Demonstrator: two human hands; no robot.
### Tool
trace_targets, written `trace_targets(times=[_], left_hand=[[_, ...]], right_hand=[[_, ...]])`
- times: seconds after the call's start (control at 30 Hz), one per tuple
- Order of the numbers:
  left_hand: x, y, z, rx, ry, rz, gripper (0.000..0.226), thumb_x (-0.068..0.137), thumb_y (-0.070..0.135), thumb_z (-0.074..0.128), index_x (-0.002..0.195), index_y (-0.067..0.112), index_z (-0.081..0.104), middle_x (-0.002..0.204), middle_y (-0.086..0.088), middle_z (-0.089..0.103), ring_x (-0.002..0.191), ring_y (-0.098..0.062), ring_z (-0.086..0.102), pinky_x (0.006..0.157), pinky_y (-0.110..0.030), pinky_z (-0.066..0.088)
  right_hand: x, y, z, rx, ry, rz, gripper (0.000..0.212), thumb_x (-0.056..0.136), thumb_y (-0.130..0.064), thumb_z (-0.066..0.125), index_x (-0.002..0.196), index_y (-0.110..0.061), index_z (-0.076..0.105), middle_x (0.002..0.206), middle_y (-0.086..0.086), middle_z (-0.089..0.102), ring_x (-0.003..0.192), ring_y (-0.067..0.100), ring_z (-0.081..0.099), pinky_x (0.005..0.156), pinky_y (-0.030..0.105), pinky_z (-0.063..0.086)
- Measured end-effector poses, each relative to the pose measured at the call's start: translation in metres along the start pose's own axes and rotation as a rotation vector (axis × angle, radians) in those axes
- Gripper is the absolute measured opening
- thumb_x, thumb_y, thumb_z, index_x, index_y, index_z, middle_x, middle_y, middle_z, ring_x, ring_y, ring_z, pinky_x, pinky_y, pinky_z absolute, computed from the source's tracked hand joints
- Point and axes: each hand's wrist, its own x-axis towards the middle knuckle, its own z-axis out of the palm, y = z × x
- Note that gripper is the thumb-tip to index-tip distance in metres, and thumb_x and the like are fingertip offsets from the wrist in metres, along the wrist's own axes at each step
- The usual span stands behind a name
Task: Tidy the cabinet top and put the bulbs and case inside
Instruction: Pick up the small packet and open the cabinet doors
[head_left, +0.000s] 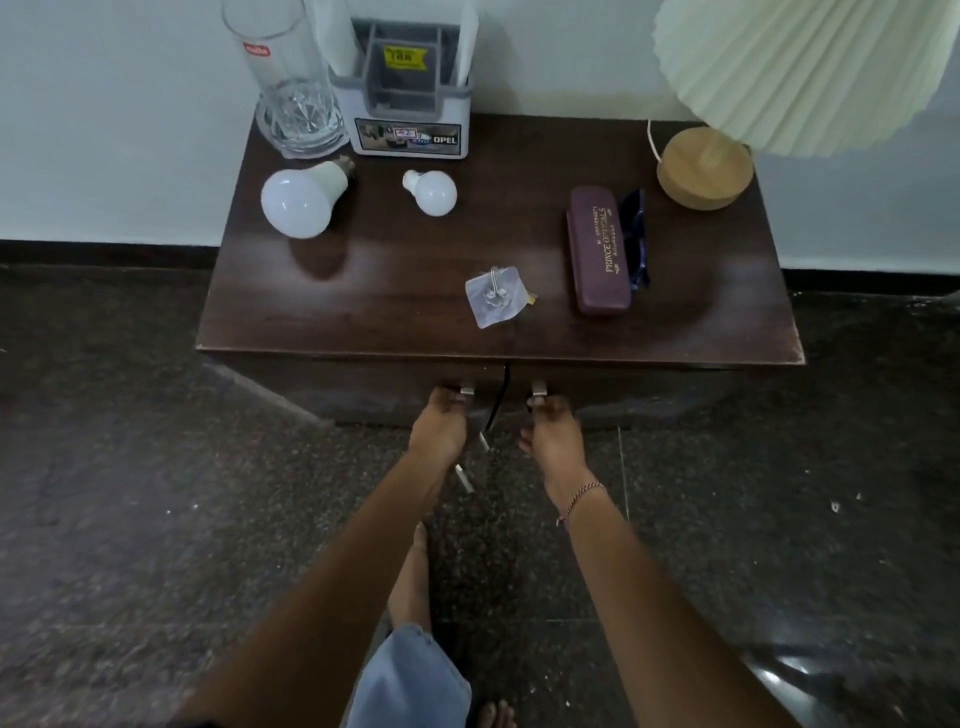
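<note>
**Both hands on door handles, top untouched**

Left hand (439, 421) pinched the left metal handle (467, 389); right hand (550, 426) gripped the right handle (538, 387). Cabinet (363, 312) doors looked closed or barely cracked, can't tell which. On top: large bulb (301, 197) far left, small bulb (431, 191) right of it, maroon case (597, 249) right side, glasses (636, 239) touching its right edge.

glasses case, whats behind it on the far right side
A dark blue folded item, possibly sunglasses, lies tucked against the far side of the maroon glasses case. Only its edge shows; the case hides the rest, so I cannot say for sure what it is.
</note>
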Motion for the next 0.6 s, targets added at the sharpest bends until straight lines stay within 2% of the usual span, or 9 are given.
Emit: trace_targets(times=[0.13,0.17,0.23,0.3,0.37,0.4,0.5,0.53,0.6], left_hand=[[-0.020,-0.027,-0.001,0.029,0.003,0.080,0.041,0.100,0.035,0.028,0.136,0.019,0.039,0.131,-0.016,0.053,0.114,-0.034,0.051,0.077,-0.028,0.031],[-0.028,-0.034,-0.002,0.020,0.016,0.098,0.040,0.100,0.035,0.028,0.135,0.019,0.040,0.129,-0.015,0.055,0.107,-0.030,0.054,0.074,-0.027,0.032],[-0.044,-0.050,-0.003,0.015,0.054,0.155,0.036,0.100,0.031,0.029,0.131,0.020,0.044,0.119,-0.012,0.059,0.078,-0.011,0.054,0.059,-0.019,0.037],[-0.057,-0.064,-0.004,0.001,0.071,0.206,0.035,0.101,0.027,0.029,0.131,0.021,0.045,0.103,-0.007,0.063,0.066,-0.003,0.049,0.053,-0.013,0.036],[-0.071,-0.076,-0.008,0.007,0.067,0.233,0.035,0.101,0.024,0.029,0.133,0.019,0.044,0.083,0.006,0.058,0.064,-0.005,0.049,0.056,-0.018,0.037],[-0.075,-0.080,-0.010,0.013,0.071,0.249,0.035,0.101,0.024,0.030,0.133,0.018,0.045,0.079,0.011,0.055,0.064,-0.003,0.048,0.058,-0.019,0.037],[-0.084,-0.095,-0.015,0.046,0.146,0.243,0.034,0.100,0.022,0.033,0.128,0.015,0.051,0.089,0.001,0.062,0.067,0.001,0.048,0.066,-0.032,0.038],[-0.084,-0.102,-0.016,0.035,0.179,0.236,0.033,0.100,0.022,0.035,0.126,0.013,0.054,0.091,0.001,0.061,0.068,0.003,0.047,0.069,-0.032,0.037],[-0.088,-0.116,-0.020,0.029,0.220,0.201,0.033,0.099,0.022,0.039,0.122,0.010,0.058,0.090,0.005,0.060,0.069,0.003,0.048,0.068,-0.033,0.036]], right_hand=[[-0.018,0.022,-0.013,-0.033,-0.023,-0.032,0.041,0.099,-0.039,0.030,0.129,-0.015,0.047,0.142,0.015,0.037,0.116,0.037,0.052,0.093,0.047,0.052],[-0.025,0.027,-0.019,-0.052,-0.025,-0.029,0.046,0.098,-0.041,0.029,0.134,-0.015,0.044,0.144,0.014,0.034,0.120,0.037,0.050,0.095,0.047,0.051],[-0.038,0.042,-0.032,-0.075,-0.041,-0.041,0.052,0.097,-0.044,0.028,0.139,-0.015,0.038,0.145,0.011,0.030,0.124,0.033,0.046,0.100,0.049,0.047],[-0.050,0.057,-0.047,-0.110,-0.067,-0.052,0.059,0.094,-0.048,0.027,0.141,-0.013,0.034,0.134,0.010,0.034,0.122,0.028,0.044,0.104,0.052,0.041],[-0.059,0.073,-0.062,-0.126,-0.082,-0.051,0.056,0.096,-0.045,0.028,0.139,-0.011,0.037,0.125,0.009,0.037,0.118,0.026,0.044,0.104,0.054,0.039],[-0.062,0.081,-0.068,-0.135,-0.085,-0.042,0.057,0.095,-0.046,0.029,0.138,-0.010,0.039,0.121,0.008,0.038,0.117,0.023,0.043,0.105,0.055,0.038],[-0.066,0.100,-0.084,-0.148,-0.075,-0.044,0.057,0.094,-0.047,0.028,0.135,-0.009,0.044,0.127,0.011,0.047,0.128,0.033,0.043,0.106,0.052,0.039],[-0.066,0.106,-0.088,-0.150,-0.057,-0.040,0.054,0.096,-0.044,0.030,0.133,-0.009,0.047,0.126,0.012,0.049,0.128,0.035,0.044,0.103,0.050,0.042],[-0.066,0.116,-0.099,-0.161,0.002,-0.075,0.041,0.099,-0.034,0.033,0.122,-0.008,0.056,0.117,0.011,0.058,0.115,0.034,0.055,0.096,0.049,0.048]])
